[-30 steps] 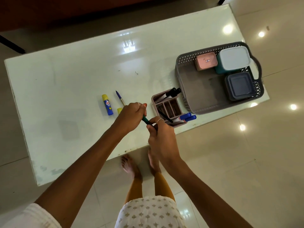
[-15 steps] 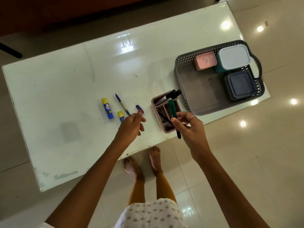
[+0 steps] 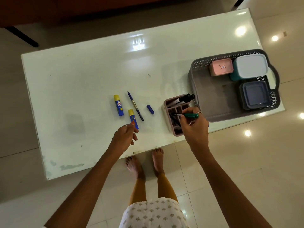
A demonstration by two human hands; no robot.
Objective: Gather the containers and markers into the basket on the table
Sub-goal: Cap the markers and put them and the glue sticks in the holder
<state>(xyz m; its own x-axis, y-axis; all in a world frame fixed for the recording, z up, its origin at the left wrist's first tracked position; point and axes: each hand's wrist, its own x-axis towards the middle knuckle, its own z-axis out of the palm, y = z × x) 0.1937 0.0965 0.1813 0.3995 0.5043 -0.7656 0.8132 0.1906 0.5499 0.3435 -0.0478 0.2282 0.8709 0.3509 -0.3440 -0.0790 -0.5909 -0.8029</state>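
Observation:
My right hand point(image 3: 195, 127) grips a green marker point(image 3: 189, 115) lying sideways over the pink organiser tray point(image 3: 167, 104), which holds black markers point(image 3: 185, 98). The grey basket point(image 3: 213, 96) stands to the right of it with a pink container point(image 3: 221, 68), a white-lidded teal container point(image 3: 250, 66) and a dark grey container point(image 3: 254, 94) inside. My left hand point(image 3: 125, 137) hovers with loosely curled fingers, holding nothing, just below a small glue stick point(image 3: 133, 117). A second glue stick point(image 3: 118, 105), a blue pen point(image 3: 135, 106) and a blue cap point(image 3: 150, 109) lie on the white table point(image 3: 82, 79).
The table's front edge runs just past both hands, with my bare feet point(image 3: 144, 163) on the tiled floor below. A dark bar point(image 3: 23, 36) stands beyond the far left corner. The basket sits close to the table's right edge.
My hands have separated. The right hand carried the green marker to the organiser tray and turned it sideways. The left hand let go and drew back toward the glue stick.

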